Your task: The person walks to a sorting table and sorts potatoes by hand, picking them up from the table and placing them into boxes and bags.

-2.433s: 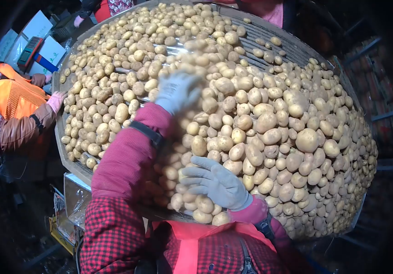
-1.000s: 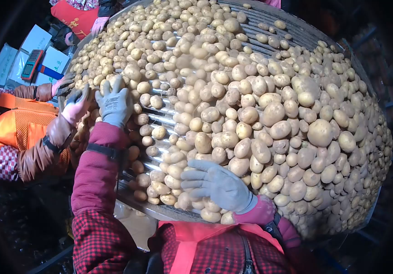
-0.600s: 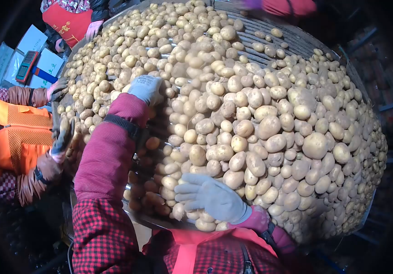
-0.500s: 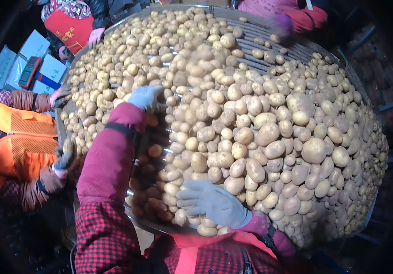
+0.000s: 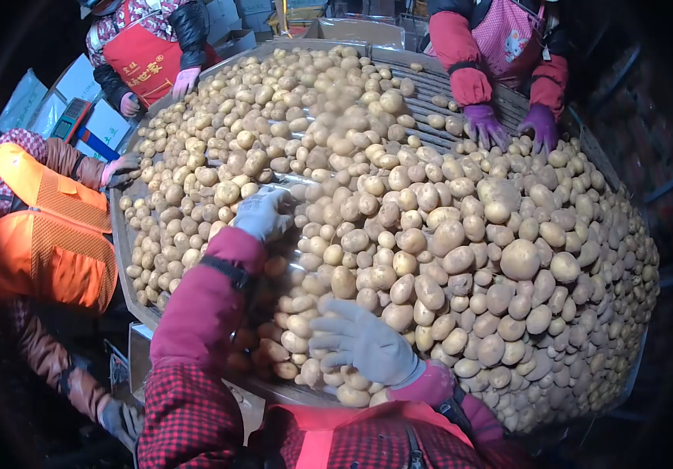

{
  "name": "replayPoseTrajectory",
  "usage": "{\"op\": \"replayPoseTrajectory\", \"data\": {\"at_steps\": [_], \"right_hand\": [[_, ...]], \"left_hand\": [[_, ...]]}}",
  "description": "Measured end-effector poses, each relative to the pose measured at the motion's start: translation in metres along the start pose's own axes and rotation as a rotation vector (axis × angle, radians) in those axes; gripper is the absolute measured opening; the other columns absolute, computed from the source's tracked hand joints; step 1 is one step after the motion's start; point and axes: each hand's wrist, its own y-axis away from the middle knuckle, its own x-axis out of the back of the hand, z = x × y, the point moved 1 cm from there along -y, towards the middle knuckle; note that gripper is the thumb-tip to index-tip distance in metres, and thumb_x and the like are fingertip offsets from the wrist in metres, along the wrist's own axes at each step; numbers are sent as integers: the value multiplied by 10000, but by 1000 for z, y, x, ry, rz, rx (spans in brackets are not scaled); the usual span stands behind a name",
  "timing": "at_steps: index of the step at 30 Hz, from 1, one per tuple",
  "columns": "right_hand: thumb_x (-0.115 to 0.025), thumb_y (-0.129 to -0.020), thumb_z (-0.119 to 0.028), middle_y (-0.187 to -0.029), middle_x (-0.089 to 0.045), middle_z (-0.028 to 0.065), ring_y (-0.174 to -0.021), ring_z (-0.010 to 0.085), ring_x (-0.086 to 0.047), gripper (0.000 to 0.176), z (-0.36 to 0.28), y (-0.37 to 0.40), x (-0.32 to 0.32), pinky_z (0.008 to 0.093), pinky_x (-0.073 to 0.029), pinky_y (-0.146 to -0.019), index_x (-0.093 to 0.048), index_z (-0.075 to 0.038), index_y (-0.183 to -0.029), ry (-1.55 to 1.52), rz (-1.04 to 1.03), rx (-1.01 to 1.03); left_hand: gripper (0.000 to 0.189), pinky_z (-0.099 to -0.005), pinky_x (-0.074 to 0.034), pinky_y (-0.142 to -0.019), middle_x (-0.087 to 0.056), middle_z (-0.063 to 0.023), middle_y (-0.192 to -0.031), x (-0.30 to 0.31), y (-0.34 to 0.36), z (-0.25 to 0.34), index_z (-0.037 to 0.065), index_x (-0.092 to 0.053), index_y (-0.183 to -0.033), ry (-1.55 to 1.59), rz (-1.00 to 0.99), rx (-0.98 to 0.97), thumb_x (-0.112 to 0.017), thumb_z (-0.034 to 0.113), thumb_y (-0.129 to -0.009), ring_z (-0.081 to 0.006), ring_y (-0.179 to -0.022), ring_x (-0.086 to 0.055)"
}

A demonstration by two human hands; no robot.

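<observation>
A large heap of potatoes (image 5: 520, 259) covers a slatted table, higher and denser on the right than on the left. My left hand (image 5: 262, 213), in a grey-white glove, reaches over the slats at the heap's left part. Its fingers are partly bent and apart, with potatoes close beside them and none visible in its grasp. Nearer to me, my right hand (image 5: 367, 342), in a grey glove, lies palm down over potatoes at the front, fingers spread. Shadow from my left arm darkens the potatoes below it.
Bare slats (image 5: 430, 90) show at the far side. Across the table, one person's purple gloves (image 5: 512, 129) touch potatoes; another in a red apron (image 5: 142, 66) stands far left. A person in an orange vest (image 5: 62, 227) is at the left edge. Boxes (image 5: 105, 117) stand behind.
My left hand has shifted slightly down in view; my right hand barely moves. The purple-gloved hands now rest on the potatoes. The orange-vested person's nearer hand has dropped below the table edge.
</observation>
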Motion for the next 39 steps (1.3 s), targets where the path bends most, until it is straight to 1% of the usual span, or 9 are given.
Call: {"op": "replayPoseTrajectory", "data": {"at_steps": [4, 7, 10, 13, 17, 20, 25, 35, 39], "right_hand": [[-493, -1044, -520, -1568, -374, 254, -1323, 495, -508, 765, 4, 3, 1, 570, -537, -1002, -183, -135, -1628, -165, 181, -23], [-453, -1044, -537, -1512, -442, 202, -1266, 361, -575, 793, -9, -2, -28, 450, -566, -983, -134, -110, -1631, 115, 318, -74], [-738, -872, -23, -1200, -595, 108, -1025, 252, -636, 686, 13, -1, -14, 366, -571, -835, -379, -26, -1456, -168, 556, 63], [-668, -951, -106, -1279, -597, 156, -961, 213, -656, 569, 10, 6, -16, 310, -551, -751, -400, -53, -1451, -214, 534, 71], [-445, -1051, -538, -1362, -560, 190, -854, 210, -674, 590, 7, 11, -11, 259, -501, -647, -417, -136, -1481, -124, 319, -63], [-445, -1051, -551, -1347, -575, 172, -878, 200, -672, 597, 4, 9, -25, 266, -492, -632, -453, -124, -1468, -189, 476, -145], [-437, -1066, -515, -1455, -525, 190, -996, 233, -688, 584, 13, 12, 14, 236, -517, -670, -442, -132, -1507, -234, 118, -153], [-549, -1025, -446, -1477, -491, 187, -1070, 235, -671, 651, 7, 14, 11, 235, -514, -716, -363, -107, -1549, -50, 78, -184], [-504, -1046, -476, -1450, -507, 192, -1075, 251, -670, 631, 7, 13, -2, 231, -511, -721, -385, -78, -1520, -180, 209, -176]], "left_hand": [[377, -369, -564, -839, -674, -110, -1110, -1, 74, 32, 131, -716, -1168, 255, 199, -166, -785, 251, -817, -283, -937, -691], [383, -344, -580, -791, -670, -108, -1136, 9, 133, 78, 94, -712, -1181, 499, 88, -473, -807, 175, -818, -258, -917, -699], [464, -394, -576, -878, -662, -152, -1238, 18, 155, 108, 111, -678, -1272, 320, -42, -847, -794, 268, -851, -311, -1065, -689], [526, -441, -536, -957, -660, -181, -1263, 27, 137, 104, 70, -641, -1327, 358, 81, -883, -772, 307, -876, -368, -1127, -659], [495, -436, -499, -1008, -628, -212, -1316, 24, 59, 97, 52, -598, -1367, 248, 337, -727, -700, 254, -927, -377, -1182, -619], [524, -460, -418, -1077, -585, -167, -1376, -1, -14, 94, 110, -557, -1416, 54, 297, -727, -656, 341, -956, -379, -1270, -538], [550, -616, -246, -1132, -508, -89, -1490, -30, -92, 68, 265, -537, -1445, -125, 261, -529, -583, 481, -941, -315, -1417, -404], [470, -655, -199, -1134, -633, -14, -1355, -1, -101, 28, 320, -590, -1377, -283, 362, -217, -622, 464, -931, -290, -1441, -408], [476, -677, -290, -1092, -514, -40, -1483, 17, -71, -33, 303, -619, -1342, -532, 408, -76, -670, 466, -897, -351, -1405, -413]]}}
